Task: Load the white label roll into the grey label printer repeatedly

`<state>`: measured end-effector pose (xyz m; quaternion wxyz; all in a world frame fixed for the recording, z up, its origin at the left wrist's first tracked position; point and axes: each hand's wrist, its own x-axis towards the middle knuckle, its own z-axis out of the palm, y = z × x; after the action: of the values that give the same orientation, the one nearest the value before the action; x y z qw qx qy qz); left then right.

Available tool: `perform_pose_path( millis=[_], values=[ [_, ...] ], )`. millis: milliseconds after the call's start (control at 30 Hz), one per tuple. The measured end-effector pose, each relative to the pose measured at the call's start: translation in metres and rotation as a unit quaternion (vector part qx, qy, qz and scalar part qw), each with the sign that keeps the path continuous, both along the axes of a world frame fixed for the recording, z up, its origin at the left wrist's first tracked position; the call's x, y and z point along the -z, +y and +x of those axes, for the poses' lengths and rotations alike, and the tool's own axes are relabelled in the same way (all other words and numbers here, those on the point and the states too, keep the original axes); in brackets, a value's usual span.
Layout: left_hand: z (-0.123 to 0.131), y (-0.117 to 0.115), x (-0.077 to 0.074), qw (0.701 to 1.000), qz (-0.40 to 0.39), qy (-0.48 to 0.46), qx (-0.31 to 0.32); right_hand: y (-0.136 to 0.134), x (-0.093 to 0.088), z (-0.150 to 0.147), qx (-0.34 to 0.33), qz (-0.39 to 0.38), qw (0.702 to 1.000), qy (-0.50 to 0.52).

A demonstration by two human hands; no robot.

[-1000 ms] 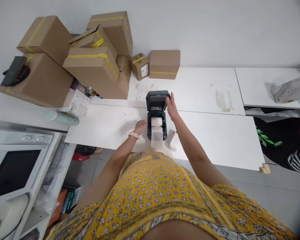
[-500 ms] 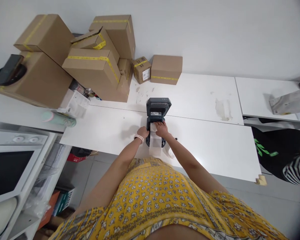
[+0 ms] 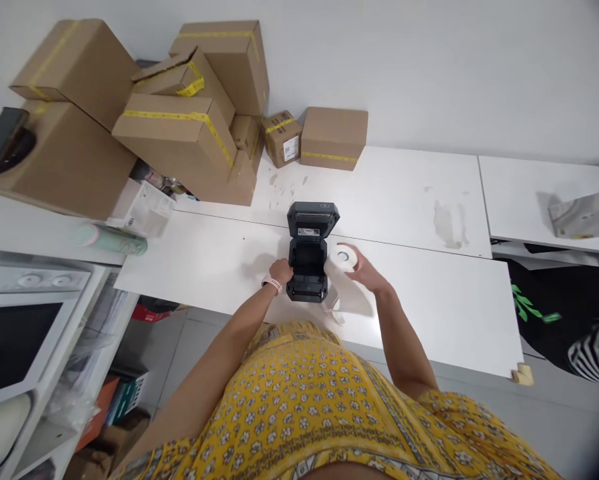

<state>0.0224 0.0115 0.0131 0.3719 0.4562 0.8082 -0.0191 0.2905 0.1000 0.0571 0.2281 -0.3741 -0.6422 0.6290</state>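
Note:
A dark label printer (image 3: 308,290) stands on the white table with its lid tilted up and its paper bay bare. My left hand (image 3: 281,271) grips the printer's left side, fingers curled over the edge. To the right of the printer, my right hand (image 3: 363,268) is closed around a white label roll (image 3: 336,259), whose round end and core face upward. A loose strip of the roll's paper trails down toward the table's front edge, beside a small white ring-like piece (image 3: 336,304).
Cardboard boxes (image 3: 169,137) with yellow tape are stacked at the back left, beside a green bottle (image 3: 112,239). Two smaller boxes stand by the wall. A microwave (image 3: 19,333) is at the left. Another person's striped sleeve (image 3: 596,353) shows at the right edge.
My right hand has lifted the label roll out of the printer and moved it right, its paper strip coming along. My left hand stays on the printer's left side.

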Motion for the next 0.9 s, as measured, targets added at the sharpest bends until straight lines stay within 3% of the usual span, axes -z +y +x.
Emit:
perform_pose_path(
  millis=[100,167,300,400,567,733,900],
  values=[
    [-0.001,0.0,0.005,0.998,-0.01,0.045,0.033,0.011,0.023,0.01,0.166,-0.001,0.986,-0.025],
    [0.0,0.0,0.006,0.998,-0.014,0.057,0.033,0.02,0.046,0.004,0.221,-0.01,0.974,-0.055],
    [0.002,0.001,0.003,0.998,-0.026,0.061,0.023,0.03,0.091,-0.016,0.231,-0.024,0.968,-0.097],
    [0.003,0.002,0.0,0.997,-0.026,0.067,0.028,0.029,0.112,-0.024,0.22,-0.023,0.965,-0.137],
    [0.003,0.003,0.0,0.996,-0.027,0.075,0.04,0.012,0.124,0.01,0.182,-0.055,0.976,-0.103],
    [0.003,0.004,0.003,0.995,-0.025,0.083,0.046,-0.033,0.124,0.06,0.17,-0.09,0.974,-0.12],
    [0.003,0.003,0.004,0.995,-0.013,0.084,0.044,-0.059,0.123,0.045,0.161,-0.079,0.976,-0.122]
  ],
)
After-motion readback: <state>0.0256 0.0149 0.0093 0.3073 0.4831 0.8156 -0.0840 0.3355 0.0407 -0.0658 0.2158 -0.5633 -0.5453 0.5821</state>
